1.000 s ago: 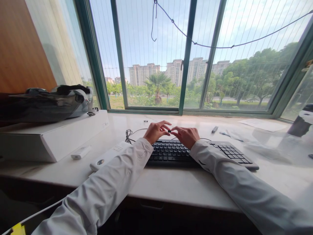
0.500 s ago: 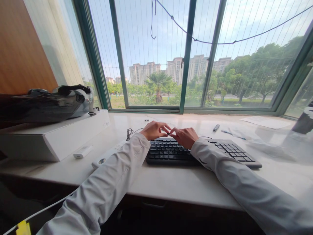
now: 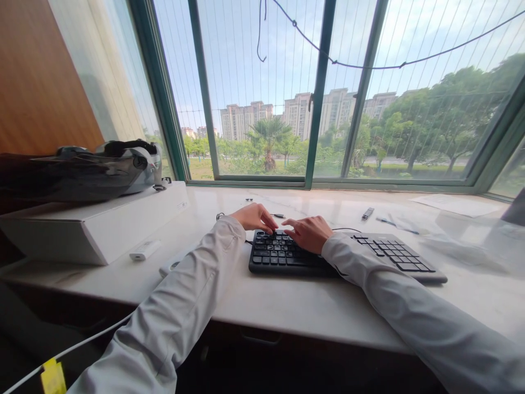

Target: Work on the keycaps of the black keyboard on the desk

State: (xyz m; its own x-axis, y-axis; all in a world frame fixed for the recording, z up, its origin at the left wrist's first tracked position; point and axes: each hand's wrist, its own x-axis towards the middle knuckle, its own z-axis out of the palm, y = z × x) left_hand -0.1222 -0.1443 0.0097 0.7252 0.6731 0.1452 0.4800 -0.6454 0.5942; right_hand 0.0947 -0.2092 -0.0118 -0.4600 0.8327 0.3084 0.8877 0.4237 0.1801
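Observation:
A black keyboard (image 3: pixel 295 258) lies on the white stone ledge, with its number pad to the right. My left hand (image 3: pixel 257 218) is pinched over the keyboard's top left rows. Between its thumb and fingertips is a small black piece (image 3: pixel 274 234) that looks like a keycap, down at the keys. My right hand (image 3: pixel 310 232) hovers over the keys just to the right, index finger stretched toward the left hand and thumb apart from it. Nothing shows between its fingers. The right hand and sleeve cover the middle of the keyboard.
Behind the hands lies a cable end with a metal plug (image 3: pixel 279 215); two tiny black pieces (image 3: pixel 249 200) sit farther back. A white box (image 3: pixel 123 219) carries a dark bag. To the right are a small grey stick (image 3: pixel 368 213), a pen (image 3: pixel 386 221) and clear plastic.
Both hands' fingertips met around the small black piece above the keyboard. Now the left hand has brought it down to the keys, and the right hand has let go and opened its fingers.

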